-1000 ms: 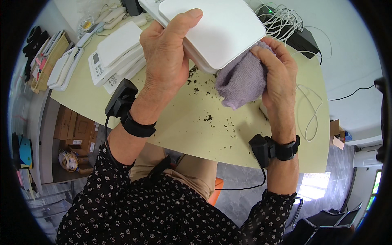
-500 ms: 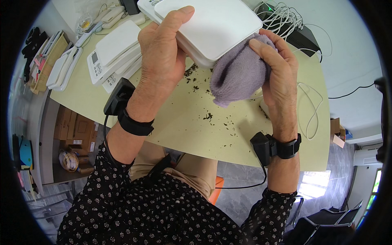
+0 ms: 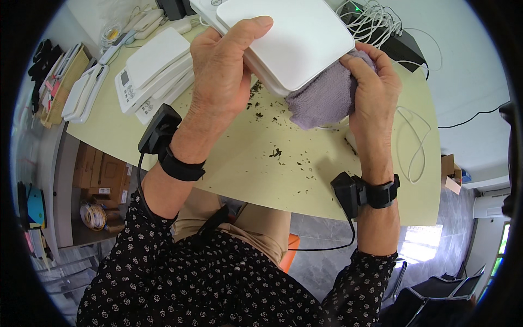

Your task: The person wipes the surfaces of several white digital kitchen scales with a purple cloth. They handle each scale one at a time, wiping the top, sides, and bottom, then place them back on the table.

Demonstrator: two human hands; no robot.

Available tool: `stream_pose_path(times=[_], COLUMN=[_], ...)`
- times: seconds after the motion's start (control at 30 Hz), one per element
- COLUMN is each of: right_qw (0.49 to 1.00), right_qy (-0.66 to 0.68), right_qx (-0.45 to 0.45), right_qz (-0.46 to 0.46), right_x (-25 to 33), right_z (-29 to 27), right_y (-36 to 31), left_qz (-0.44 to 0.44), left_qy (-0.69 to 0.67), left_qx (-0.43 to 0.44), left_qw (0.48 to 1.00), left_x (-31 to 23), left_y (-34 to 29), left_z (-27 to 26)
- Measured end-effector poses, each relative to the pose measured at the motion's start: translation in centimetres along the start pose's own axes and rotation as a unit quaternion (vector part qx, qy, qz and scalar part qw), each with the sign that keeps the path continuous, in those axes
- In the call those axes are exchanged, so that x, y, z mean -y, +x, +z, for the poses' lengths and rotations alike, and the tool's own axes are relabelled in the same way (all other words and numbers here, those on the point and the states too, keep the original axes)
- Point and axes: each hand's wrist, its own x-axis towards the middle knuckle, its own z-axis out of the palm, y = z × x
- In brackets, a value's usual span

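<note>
- Far left, I make out pale labels on the brown cartons; their print is too small for me to read.
- Next, I see stacked white devices with a grey screen and round buttons; I can make out no writing.
- The left hand grips a flat white device, thumb on its top, raised above the table. It has shifted slightly right over the last half second.
- Below it, dark flakes lie scattered on the tabletop.
- The purple cloth hangs less low than a moment ago; I judge it now sits closer along the device's lower right edge.
- The right hand is closed on that cloth, fingers near the device's right corner.
- Beyond, white cables tangle over a black box; I see no legible mark there.
</note>
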Motion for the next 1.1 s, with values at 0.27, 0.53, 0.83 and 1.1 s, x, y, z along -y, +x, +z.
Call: stream_pose_path(times=[0.27,0.53,0.83,1.1], right_qw=[0.997,0.994,0.990,0.974], right_qy=[0.070,-0.080,-0.084,-0.159], right_qx=[0.035,-0.032,-0.008,-0.039], right_qz=[0.007,-0.073,-0.113,-0.157], right_x=[-0.2,-1.0,-0.6,0.0], right_z=[0.0,-0.6,-2.2,-2.7], right_y=[0.0,0.7,2.1,2.3], left_qz=[0.005,0.018,-0.076,-0.152], left_qy=[-0.011,0.029,0.062,0.103], left_qx=[-0.027,0.041,0.122,0.226], left_qw=[1.000,0.999,0.988,0.957], left_x=[-0.1,0.0,-1.2,-1.3], left_y=[0.3,-0.5,0.6,0.3], left_z=[-0.2,0.5,-1.0,-0.9])
